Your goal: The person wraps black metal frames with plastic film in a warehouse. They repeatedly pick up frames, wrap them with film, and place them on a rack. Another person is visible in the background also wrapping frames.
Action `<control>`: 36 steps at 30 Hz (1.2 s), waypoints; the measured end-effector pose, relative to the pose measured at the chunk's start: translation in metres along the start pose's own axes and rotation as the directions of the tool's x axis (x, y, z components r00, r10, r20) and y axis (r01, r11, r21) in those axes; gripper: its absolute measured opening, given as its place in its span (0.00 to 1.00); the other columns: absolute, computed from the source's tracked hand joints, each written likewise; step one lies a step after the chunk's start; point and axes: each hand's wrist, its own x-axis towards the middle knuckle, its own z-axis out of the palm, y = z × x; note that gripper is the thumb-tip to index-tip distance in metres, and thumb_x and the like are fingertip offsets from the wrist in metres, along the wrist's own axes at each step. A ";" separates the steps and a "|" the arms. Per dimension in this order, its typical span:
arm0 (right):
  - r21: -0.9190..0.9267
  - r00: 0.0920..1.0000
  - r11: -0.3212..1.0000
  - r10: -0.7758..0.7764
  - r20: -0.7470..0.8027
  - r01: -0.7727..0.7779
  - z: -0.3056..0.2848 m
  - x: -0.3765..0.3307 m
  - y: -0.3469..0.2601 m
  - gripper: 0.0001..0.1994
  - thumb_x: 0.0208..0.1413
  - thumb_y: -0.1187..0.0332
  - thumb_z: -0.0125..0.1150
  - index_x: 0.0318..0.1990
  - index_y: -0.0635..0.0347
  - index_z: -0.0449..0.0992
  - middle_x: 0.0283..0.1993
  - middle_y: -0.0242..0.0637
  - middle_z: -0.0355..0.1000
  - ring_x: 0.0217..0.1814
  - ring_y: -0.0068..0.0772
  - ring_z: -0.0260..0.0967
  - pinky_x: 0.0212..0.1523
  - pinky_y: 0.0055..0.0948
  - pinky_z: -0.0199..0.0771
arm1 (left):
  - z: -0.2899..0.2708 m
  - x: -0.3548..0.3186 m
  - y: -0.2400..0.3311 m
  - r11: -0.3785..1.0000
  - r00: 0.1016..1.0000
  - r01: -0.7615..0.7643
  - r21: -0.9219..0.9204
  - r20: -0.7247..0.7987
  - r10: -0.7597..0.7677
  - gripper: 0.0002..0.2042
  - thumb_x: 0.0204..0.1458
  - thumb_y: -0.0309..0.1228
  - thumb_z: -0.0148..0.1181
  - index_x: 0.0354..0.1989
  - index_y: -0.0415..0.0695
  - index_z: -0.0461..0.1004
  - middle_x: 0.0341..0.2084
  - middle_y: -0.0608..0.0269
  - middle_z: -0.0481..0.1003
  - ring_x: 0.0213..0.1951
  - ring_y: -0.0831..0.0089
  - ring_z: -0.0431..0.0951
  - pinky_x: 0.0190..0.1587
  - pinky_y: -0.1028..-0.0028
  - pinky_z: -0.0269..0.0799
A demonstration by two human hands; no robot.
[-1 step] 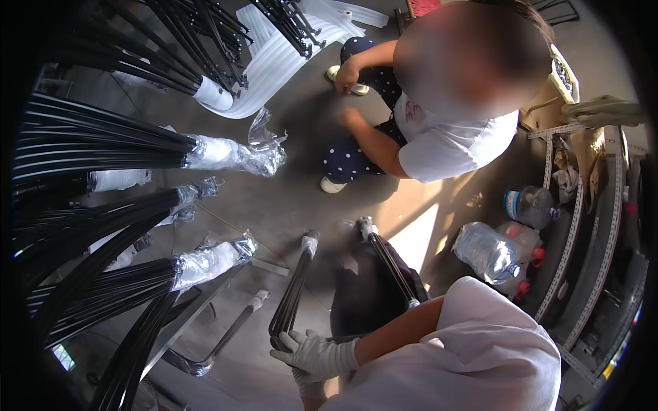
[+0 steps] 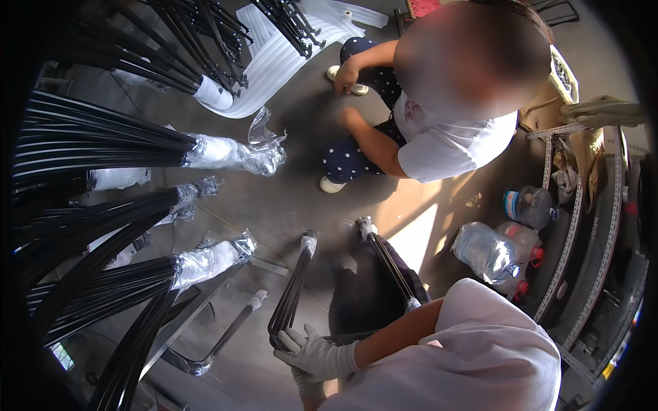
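- Low at the frame's bottom, white-gloved left hand (image 2: 312,353) curled around the near end of a bent black metal frame (image 2: 291,291), long axis running up and away over the floor (image 2: 288,185) to a plastic-wrapped tip
- Right hand hidden behind the sleeve, grip impossible to tell
- Just right, second black frame (image 2: 391,264) slanting alongside
- Further left, wrapped bundles of black rods (image 2: 110,281) crowding that side
- Ahead, seated person (image 2: 439,137); right, water bottles (image 2: 490,250)

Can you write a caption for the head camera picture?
White-gloved hand grips a bundle of thin black metal rods above a grey floor, another person crouching opposite.
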 end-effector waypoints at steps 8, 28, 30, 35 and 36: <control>-0.185 0.974 0.980 0.033 -0.223 -0.076 0.044 0.009 -0.003 0.25 0.44 0.62 0.48 0.53 0.55 0.59 0.60 0.40 0.49 0.62 0.40 0.48 0.59 0.40 0.52 | 0.000 0.005 0.009 0.995 0.998 -0.003 -0.104 0.055 0.008 0.19 0.55 0.40 0.41 0.54 0.48 0.57 0.47 0.65 0.66 0.50 0.69 0.64 0.54 0.68 0.59; -0.008 0.945 0.984 -0.174 -0.278 0.179 -0.011 0.005 0.016 0.20 0.40 0.63 0.53 0.45 0.54 0.67 0.56 0.46 0.55 0.57 0.44 0.53 0.53 0.38 0.55 | -0.017 0.004 0.007 0.373 0.905 0.409 -0.833 0.422 -0.051 0.20 0.56 0.42 0.38 0.55 0.49 0.56 0.49 0.65 0.64 0.52 0.69 0.63 0.55 0.68 0.58; -0.098 0.928 0.992 -0.106 -0.357 0.076 0.009 0.010 0.012 0.20 0.37 0.64 0.55 0.43 0.52 0.69 0.56 0.46 0.56 0.55 0.42 0.54 0.51 0.39 0.57 | -0.017 0.006 0.007 0.318 0.892 0.441 -0.839 0.449 -0.052 0.20 0.56 0.42 0.38 0.55 0.49 0.55 0.50 0.64 0.64 0.52 0.69 0.63 0.55 0.68 0.58; -0.133 0.924 0.985 -0.148 -0.354 0.107 0.023 0.011 0.015 0.25 0.30 0.62 0.60 0.43 0.53 0.70 0.57 0.51 0.54 0.55 0.42 0.54 0.50 0.38 0.57 | -0.021 0.004 0.006 0.209 0.874 0.483 -0.850 0.481 -0.062 0.21 0.56 0.43 0.37 0.56 0.49 0.55 0.50 0.64 0.63 0.53 0.69 0.62 0.55 0.68 0.58; -0.153 0.922 0.985 -0.136 -0.362 0.085 0.018 0.012 0.013 0.25 0.31 0.61 0.59 0.44 0.54 0.70 0.57 0.51 0.53 0.55 0.42 0.54 0.50 0.38 0.56 | -0.018 0.006 0.008 0.195 0.870 0.491 -0.849 0.490 -0.060 0.21 0.56 0.43 0.37 0.56 0.49 0.55 0.50 0.64 0.63 0.53 0.69 0.62 0.55 0.68 0.58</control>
